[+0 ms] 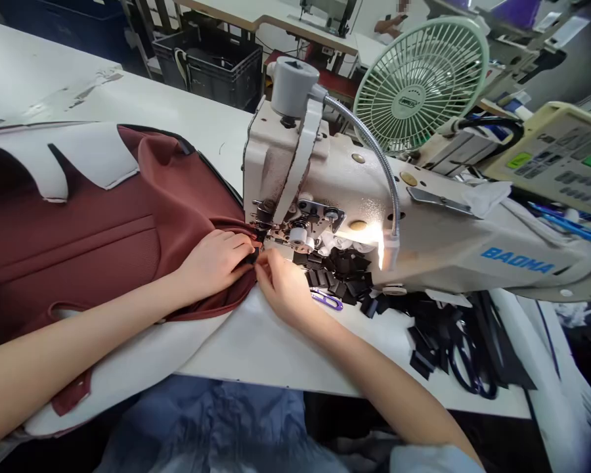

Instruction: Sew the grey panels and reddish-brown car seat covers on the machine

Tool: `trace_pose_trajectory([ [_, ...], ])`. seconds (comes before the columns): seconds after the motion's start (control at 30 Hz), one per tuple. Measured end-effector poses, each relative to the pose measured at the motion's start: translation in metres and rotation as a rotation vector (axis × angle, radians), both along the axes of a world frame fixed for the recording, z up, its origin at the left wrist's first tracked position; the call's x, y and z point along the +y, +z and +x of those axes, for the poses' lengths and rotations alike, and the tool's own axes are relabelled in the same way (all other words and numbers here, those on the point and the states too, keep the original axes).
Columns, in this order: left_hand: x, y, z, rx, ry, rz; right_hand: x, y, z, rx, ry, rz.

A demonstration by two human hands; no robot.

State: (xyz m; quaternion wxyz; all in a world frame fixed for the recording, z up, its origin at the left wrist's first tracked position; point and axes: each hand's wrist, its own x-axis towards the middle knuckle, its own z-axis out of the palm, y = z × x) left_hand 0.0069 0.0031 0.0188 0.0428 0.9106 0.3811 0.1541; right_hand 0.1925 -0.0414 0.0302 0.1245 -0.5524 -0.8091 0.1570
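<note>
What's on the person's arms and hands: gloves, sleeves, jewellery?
No gloves. Left hand and right hand are bare, with no rings or watch visible. No sleeve reaches either wrist. A pale bluish sleeve edge shows only near the right elbow, at the bottom of the frame.

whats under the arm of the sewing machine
A pile of small black pieces on the white table, with purple snips at its near edge. How far the pile runs back is hidden by the machine.

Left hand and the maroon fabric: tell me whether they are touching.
Touching. The head view shows the left hand resting palm down on the maroon fabric, with no gap under it, beside the sewing machine.
</note>
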Motion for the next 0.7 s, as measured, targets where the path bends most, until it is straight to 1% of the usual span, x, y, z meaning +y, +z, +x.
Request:
trace_pose_trajectory([
  [0.1, 0.001, 0.002, 0.0, -0.019, -0.003, -0.023, -0.017, -0.01, 0.01, -0.078, 0.221, 0.179],
  [0.2, -0.001, 0.005, 0.001, 0.003, 0.026, -0.052, -0.023, -0.023, 0.01, -0.165, 0.339, 0.336],
  [0.27, -0.002, 0.006, 0.004, 0.017, 0.044, -0.045, -0.023, -0.028, 0.009, -0.185, 0.4, 0.38],
  [0.33, -0.004, 0.004, 0.008, 0.011, 0.07, -0.006, -0.022, -0.026, 0.011, -0.216, 0.442, 0.375],
  [0.4, -0.006, 0.0, 0.013, 0.002, 0.107, 0.039, -0.023, -0.02, 0.016, -0.254, 0.467, 0.337],
  [0.53, -0.01, -0.004, 0.021, 0.039, 0.162, 0.108, -0.022, -0.01, 0.027, -0.269, 0.483, 0.271],
  [0.7, -0.011, -0.005, 0.023, 0.083, 0.17, 0.143, -0.021, -0.017, 0.027, -0.24, 0.453, 0.257],
])
